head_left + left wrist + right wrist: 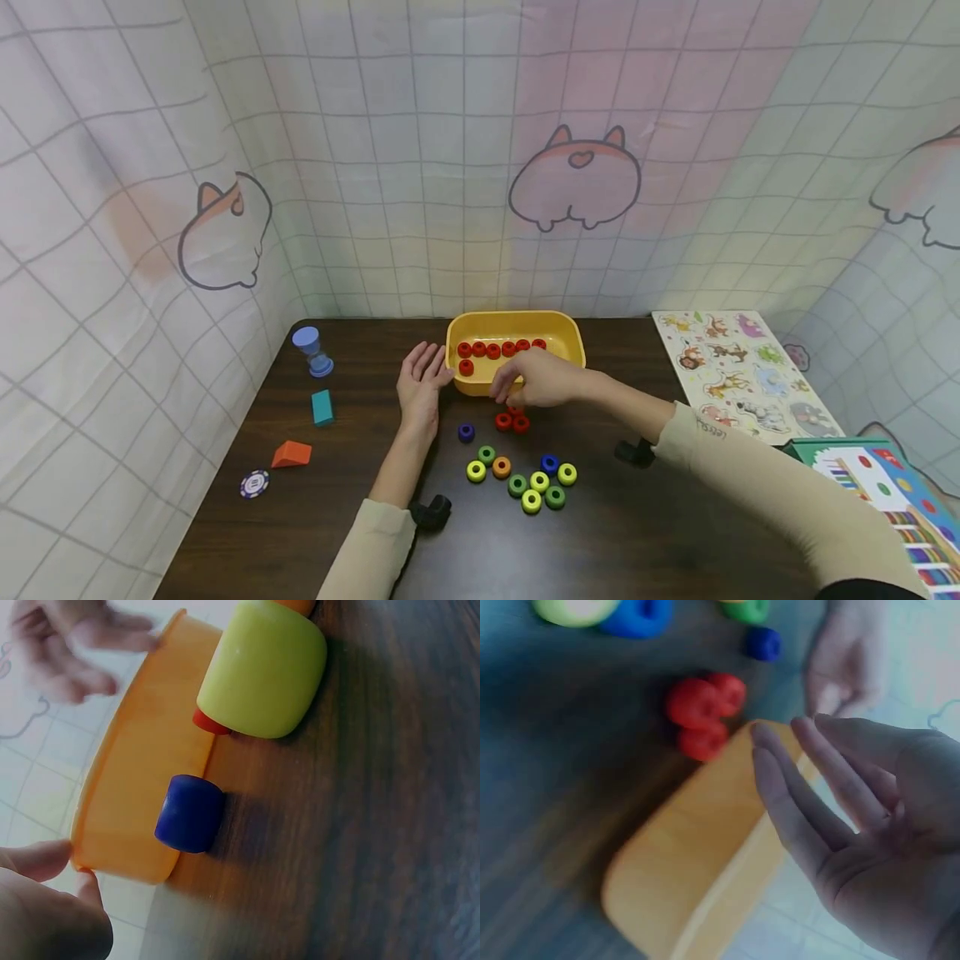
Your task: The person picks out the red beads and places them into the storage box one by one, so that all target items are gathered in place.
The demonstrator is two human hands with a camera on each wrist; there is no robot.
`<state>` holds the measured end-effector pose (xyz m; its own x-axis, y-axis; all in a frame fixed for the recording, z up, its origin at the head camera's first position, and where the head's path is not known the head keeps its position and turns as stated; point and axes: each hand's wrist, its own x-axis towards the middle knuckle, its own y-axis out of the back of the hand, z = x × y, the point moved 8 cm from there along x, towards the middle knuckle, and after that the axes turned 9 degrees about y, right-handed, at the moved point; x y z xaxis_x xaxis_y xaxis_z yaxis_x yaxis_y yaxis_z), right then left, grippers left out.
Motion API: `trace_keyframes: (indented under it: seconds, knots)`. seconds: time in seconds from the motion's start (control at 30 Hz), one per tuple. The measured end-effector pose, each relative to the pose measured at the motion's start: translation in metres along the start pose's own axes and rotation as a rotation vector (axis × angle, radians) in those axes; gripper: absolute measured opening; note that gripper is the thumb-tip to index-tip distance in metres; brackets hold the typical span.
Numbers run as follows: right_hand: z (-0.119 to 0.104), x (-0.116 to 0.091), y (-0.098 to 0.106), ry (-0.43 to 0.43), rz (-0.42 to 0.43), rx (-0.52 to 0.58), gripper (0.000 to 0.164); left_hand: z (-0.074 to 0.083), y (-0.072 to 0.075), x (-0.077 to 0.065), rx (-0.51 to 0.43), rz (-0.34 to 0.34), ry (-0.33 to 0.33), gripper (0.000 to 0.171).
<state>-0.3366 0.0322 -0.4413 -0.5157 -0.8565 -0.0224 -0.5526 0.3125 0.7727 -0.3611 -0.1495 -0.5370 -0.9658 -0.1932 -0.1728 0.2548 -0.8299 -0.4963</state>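
Observation:
A yellow tray (pixel 517 316) holds several red ring beads (pixel 492 351), most in a row along the back. My left hand (pixel 420 392) is at the tray's left end, fingers extended, thumb touching the rim. Over the tray's front edge hovers my right hand (pixel 542 379), fingers loosely bent with nothing between them in the right wrist view. Three red beads (pixel 694 703) lie on the table just in front of the tray, partly under the right hand in the head view. A dark blue bead (pixel 190 814) stands near the tray's front left corner.
Nearer me lie loose green, orange, blue and yellow beads (pixel 539 481). To the left are an hourglass (pixel 312 352), a teal block (pixel 322 407), an orange block (pixel 292 454) and a poker chip (pixel 254 484). An animal puzzle board (pixel 738 375) and a colourful box (pixel 885 492) lie right.

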Motion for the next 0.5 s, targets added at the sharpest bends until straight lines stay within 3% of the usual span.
trace_keyframes:
  seconds: [0.1, 0.23, 0.5]
  knots:
    - [0.007, -0.011, -0.012, -0.003, -0.017, -0.075, 0.023, -0.001, 0.002, 0.001, 0.009, 0.014, 0.011, 0.070]
    - [0.021, -0.018, -0.026, -0.020, -0.018, -0.071, 0.023, -0.002, 0.003, 0.000, 0.019, 0.018, 0.010, 0.070]
    - [0.040, -0.022, -0.046, -0.094, -0.012, 0.095, 0.022, -0.002, 0.002, 0.001, 0.016, 0.008, 0.000, 0.070]
